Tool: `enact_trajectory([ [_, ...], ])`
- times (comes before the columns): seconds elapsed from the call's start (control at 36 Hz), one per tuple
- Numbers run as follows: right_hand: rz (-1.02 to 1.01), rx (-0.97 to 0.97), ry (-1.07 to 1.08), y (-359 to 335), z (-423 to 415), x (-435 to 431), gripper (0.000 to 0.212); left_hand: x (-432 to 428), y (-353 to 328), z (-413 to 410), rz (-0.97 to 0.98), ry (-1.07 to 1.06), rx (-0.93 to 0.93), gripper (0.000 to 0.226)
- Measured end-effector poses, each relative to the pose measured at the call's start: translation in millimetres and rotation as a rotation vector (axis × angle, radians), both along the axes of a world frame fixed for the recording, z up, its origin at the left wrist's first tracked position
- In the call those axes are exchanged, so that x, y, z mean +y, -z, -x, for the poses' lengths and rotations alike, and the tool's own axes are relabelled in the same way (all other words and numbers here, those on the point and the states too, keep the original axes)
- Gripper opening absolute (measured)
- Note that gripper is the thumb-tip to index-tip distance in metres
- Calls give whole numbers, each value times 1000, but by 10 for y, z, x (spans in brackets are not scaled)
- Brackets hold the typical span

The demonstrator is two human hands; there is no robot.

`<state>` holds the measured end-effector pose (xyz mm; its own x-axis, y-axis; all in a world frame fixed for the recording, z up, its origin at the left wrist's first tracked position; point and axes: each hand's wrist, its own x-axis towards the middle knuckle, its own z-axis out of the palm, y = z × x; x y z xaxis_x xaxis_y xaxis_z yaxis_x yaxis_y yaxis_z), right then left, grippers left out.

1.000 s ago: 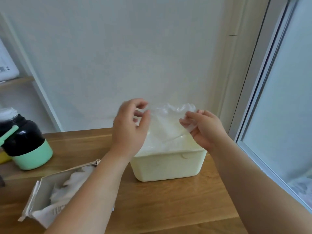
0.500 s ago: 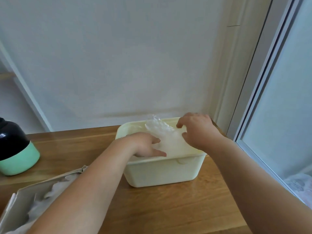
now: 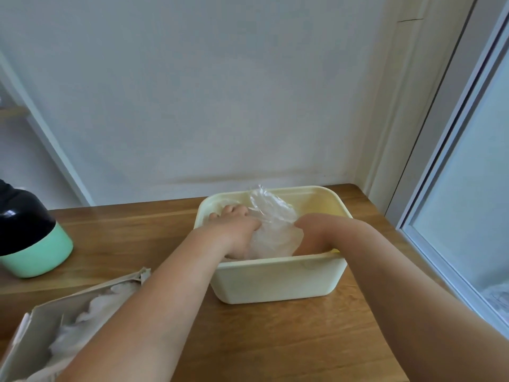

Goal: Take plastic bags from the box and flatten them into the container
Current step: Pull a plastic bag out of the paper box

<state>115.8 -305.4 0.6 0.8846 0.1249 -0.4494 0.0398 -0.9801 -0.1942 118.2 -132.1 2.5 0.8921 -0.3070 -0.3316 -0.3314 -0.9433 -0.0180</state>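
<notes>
The plastic bag [image 3: 272, 216] is being pressed into the container [image 3: 275, 274] under the flat left hand [image 3: 234, 227] — the right hand's [image 3: 309, 231] fingers are hidden; the 12 o'clock peak is needing outward smoothing.

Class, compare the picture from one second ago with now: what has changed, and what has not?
Both hands came down: the left hand and right hand, which pinched the plastic bag up above the container, now press it down inside. The container, box and flask stayed on the table.
</notes>
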Motion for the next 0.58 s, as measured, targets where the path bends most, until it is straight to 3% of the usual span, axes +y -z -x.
enact_trajectory([
  [0.19,-130,-244,31,-196,169,-21,62,170,-135,79,207,-81,-210,71],
  [0.31,-222,-403,78,-226,238,18,28,307,-204,190,374,-135,-365,48],
  [0.39,-289,-529,108,-262,343,95,42,426,-238,299,452,-176,-455,37],
  [0.58,-606,-726,85,-361,725,544,37,788,-336,791,573,-260,-498,25],
])
